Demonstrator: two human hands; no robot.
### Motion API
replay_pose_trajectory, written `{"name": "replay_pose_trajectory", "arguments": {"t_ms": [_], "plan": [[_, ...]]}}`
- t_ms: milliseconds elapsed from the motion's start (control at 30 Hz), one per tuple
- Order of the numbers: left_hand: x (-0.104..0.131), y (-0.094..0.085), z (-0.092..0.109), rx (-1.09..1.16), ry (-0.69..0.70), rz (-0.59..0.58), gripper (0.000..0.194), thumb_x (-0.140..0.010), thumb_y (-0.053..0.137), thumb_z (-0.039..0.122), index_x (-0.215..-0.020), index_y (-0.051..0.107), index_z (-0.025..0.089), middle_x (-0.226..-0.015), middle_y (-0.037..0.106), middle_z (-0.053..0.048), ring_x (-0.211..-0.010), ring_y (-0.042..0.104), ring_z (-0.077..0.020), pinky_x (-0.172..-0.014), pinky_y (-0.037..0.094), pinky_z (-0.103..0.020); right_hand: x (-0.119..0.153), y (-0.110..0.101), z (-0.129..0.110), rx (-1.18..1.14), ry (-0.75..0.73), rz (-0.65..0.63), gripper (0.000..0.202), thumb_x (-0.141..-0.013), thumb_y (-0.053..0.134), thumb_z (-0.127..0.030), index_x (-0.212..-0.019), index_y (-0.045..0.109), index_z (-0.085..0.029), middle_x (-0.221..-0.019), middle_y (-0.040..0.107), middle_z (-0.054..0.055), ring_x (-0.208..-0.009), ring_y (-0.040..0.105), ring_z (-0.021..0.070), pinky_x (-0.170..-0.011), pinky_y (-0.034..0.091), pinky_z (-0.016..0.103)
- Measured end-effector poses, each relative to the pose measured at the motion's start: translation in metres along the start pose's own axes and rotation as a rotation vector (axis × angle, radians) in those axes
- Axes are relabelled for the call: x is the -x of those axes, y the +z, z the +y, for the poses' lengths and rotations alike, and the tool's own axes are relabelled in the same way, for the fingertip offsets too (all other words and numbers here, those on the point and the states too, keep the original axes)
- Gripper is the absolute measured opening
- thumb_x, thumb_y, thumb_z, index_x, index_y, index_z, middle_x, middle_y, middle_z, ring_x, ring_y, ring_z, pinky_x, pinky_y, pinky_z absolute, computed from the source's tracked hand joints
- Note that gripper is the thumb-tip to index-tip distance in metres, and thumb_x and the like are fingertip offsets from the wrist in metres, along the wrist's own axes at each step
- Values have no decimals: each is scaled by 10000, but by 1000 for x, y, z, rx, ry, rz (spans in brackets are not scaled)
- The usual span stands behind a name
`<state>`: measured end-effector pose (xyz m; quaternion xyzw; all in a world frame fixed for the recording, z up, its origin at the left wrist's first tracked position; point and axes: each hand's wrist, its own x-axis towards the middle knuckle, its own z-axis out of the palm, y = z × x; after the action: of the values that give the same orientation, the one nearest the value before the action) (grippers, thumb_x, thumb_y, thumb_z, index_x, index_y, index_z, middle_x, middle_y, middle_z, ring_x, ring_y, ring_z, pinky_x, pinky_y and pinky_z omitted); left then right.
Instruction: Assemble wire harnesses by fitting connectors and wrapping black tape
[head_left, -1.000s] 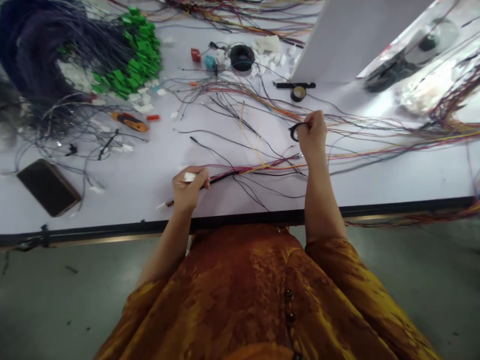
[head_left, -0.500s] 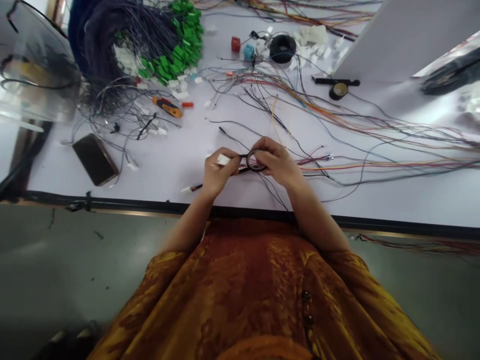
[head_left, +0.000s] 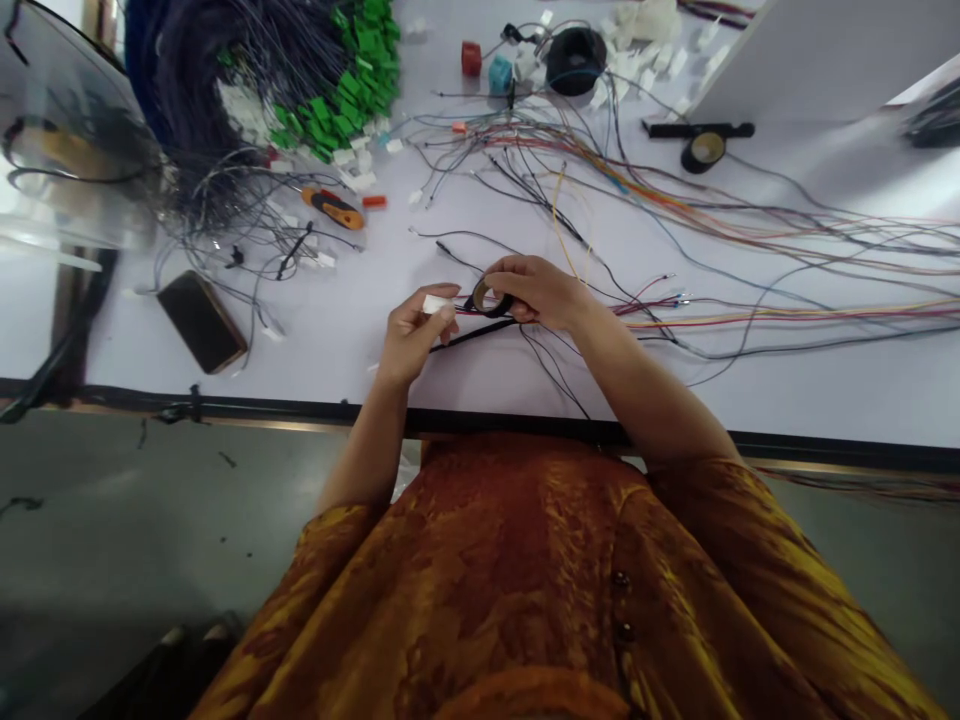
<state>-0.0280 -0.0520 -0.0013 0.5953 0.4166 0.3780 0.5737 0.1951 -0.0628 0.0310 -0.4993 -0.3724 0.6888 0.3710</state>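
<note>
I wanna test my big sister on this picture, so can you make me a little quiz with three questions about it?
1. Which hand is holding a roll of black tape?

2. True or false: the smartphone lies on the table, off to the left of the left hand.

3. What colour are most of the connectors heaped beside the big bundle of dark wires?
A) pink
B) green
C) purple

Key:
1. The right hand.
2. True.
3. B, green.
</note>
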Motion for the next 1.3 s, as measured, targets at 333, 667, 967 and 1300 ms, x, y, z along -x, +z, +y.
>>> {"name": "replay_pose_trajectory", "arguments": {"t_ms": [333,667,967,1300], "plan": [[-3,17,19,6,-103,98,378,-878,716,531,-1058,677,202,-782,740,-6,-443,598,-65,-425,481,-168,55,46,55,613,-561,203,271,-901,628,-266,-1157,593,-186,-1005,648,66,-804,576,152,-751,511,305],[33,27,34,-519,402,-82,203,-950,660,372,-1080,705,222,-1036,770,-57,-1006,747,-193,-912,612,-330,4,6,13,55,-52,148,74,-937,583,-222,-995,569,-178,-667,512,-53,-449,305,52,-392,236,193],[7,28,13,-147,47,125,338,-975,574,554,-1126,566,252,-877,731,-8,-477,653,-77,-417,484,-166,70,37,82,467,-552,283,433,-935,555,-260,-1365,535,-215,-1073,652,79,-790,607,149,-764,572,320],[33,30,49,-676,460,-319,311,-989,573,480,-1149,640,223,-1146,756,-91,-1086,735,-222,-938,613,-367,32,-3,28,315,-193,180,164,-901,683,-274,-996,607,-164,-716,608,-21,-524,485,71,-463,390,193]]}}
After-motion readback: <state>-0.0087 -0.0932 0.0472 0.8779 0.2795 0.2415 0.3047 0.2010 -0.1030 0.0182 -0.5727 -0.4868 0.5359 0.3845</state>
